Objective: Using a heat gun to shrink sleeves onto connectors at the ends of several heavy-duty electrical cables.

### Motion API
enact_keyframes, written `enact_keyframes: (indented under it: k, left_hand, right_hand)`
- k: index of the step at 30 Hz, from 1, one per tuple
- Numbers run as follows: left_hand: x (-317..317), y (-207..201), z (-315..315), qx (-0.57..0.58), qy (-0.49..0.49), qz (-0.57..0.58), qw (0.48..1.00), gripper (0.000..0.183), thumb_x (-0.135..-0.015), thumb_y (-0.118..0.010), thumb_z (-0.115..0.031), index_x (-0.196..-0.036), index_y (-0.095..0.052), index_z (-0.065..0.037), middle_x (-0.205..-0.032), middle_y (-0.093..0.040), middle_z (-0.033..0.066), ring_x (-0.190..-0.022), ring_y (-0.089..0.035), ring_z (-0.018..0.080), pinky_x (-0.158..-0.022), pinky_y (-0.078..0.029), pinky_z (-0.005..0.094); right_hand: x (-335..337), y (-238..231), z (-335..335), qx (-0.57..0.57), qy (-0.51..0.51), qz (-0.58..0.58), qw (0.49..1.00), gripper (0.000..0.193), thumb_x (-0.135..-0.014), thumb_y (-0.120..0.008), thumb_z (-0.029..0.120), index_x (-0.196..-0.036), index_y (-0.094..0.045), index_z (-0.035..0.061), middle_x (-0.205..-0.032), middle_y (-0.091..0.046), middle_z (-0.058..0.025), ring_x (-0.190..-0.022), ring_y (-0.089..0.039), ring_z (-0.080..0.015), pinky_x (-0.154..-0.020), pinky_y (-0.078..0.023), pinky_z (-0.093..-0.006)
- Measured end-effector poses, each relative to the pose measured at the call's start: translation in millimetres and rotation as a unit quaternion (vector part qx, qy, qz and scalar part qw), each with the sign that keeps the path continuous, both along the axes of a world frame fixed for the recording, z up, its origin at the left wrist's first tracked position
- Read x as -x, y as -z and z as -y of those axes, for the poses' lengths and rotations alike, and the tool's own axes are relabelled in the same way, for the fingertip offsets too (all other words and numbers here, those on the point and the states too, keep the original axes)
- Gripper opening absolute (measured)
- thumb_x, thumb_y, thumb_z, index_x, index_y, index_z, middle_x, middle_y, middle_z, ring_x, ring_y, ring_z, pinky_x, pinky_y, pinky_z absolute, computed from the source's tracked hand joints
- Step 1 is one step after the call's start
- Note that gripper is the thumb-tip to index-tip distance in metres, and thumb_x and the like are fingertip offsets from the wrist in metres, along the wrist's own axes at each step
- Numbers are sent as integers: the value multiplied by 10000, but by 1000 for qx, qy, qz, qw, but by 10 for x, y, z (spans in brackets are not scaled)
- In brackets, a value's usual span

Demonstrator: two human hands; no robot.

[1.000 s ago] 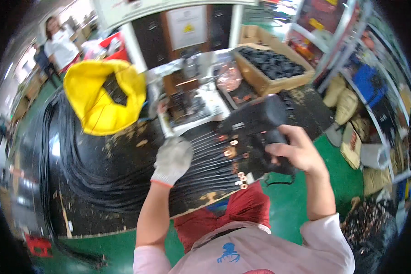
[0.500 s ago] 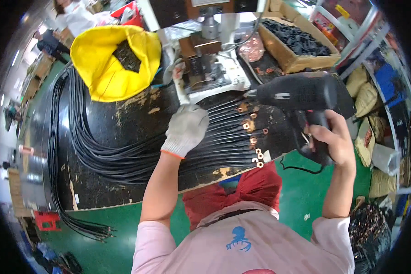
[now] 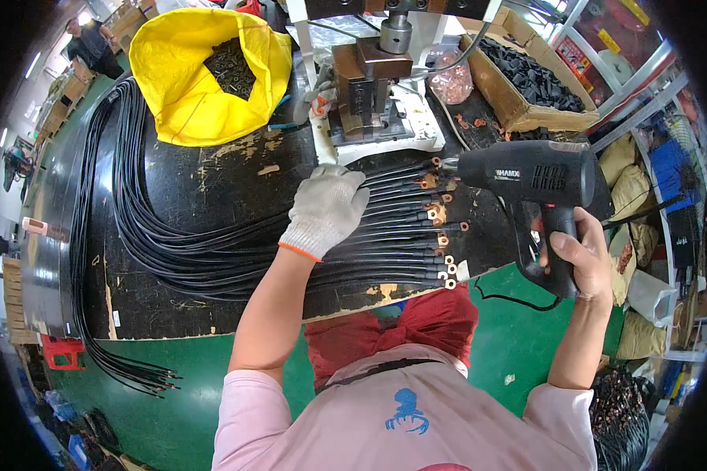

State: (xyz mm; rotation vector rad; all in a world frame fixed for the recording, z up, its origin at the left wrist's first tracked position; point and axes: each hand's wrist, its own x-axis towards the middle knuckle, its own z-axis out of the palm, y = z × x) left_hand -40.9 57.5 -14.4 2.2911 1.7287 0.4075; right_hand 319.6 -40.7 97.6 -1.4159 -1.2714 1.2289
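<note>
My left hand point(image 3: 327, 206), in a white knit glove with an orange cuff, is closed over the far side of a row of black cables point(image 3: 369, 235). The cables lie side by side, their copper ring lugs point(image 3: 449, 260) pointing right. In my bare right hand point(image 3: 585, 255) is a black heat gun point(image 3: 526, 173), held by its handle with my fingers wrapped round it. Its metal nozzle point(image 3: 448, 164) points left, close to the lug end of the farthest cable. Whether the nozzle touches that cable I cannot tell.
Behind the cables stands a white bench press point(image 3: 397, 145). A yellow bag point(image 3: 173, 110) of small dark parts sits at the back left, a cardboard box point(image 3: 526, 122) of black pieces at the back right. The gun's cord point(image 3: 518, 300) hangs past the dark table's point(image 3: 204, 318) front edge.
The view has shifted slightly. The heat gun stays at the far cable ends and now shows sharply, with its vents turned more into view. My left hand keeps its place on the cables.
</note>
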Motion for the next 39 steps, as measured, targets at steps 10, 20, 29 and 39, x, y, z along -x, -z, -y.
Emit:
enact_keyframes:
  k: [10, 20, 29, 39]
  left_hand:
    - [18, 44, -40, -24, 11, 4, 1000, 285, -942, -627, -261, -1112, -749, -67, -1137, -713, 172, -1119, -653, 362, -966, -537, 470]
    - [9, 115, -48, -61, 23, 16, 998, 277, -947, -621, -269, -1072, -769, -71, -1090, -726, 169, -1073, -673, 350, -932, -557, 459]
    - [2, 79, -36, -20, -7, -45, 999, 206, -905, -628, -242, -867, -738, -71, -955, -729, 172, -987, -693, 385, -891, -563, 508]
    - [77, 76, 67, -44, 12, 55, 997, 299, -940, -610, -295, -940, -774, -45, -1098, -729, 182, -1121, -647, 373, -919, -517, 512]
  right_hand:
    - [184, 0, -196, 22, -27, 67, 997, 584, -767, -812, 224, -1239, -597, -44, -1056, -695, -120, -680, -657, -150, -575, -537, -283]
    - [180, -4, -222, 24, -40, 118, 992, 630, -735, -864, 121, -1290, -586, 18, -1040, -654, -49, -766, -614, -119, -629, -511, -276]
    - [160, -257, -286, 25, -35, 97, 994, 478, -732, -800, 202, -1112, -606, -13, -869, -641, -69, -634, -614, -167, -526, -501, -305]
    - [177, -136, -329, 31, -57, 24, 998, 635, -788, -873, 416, -1177, -598, -3, -893, -687, -98, -611, -641, -167, -507, -530, -288]
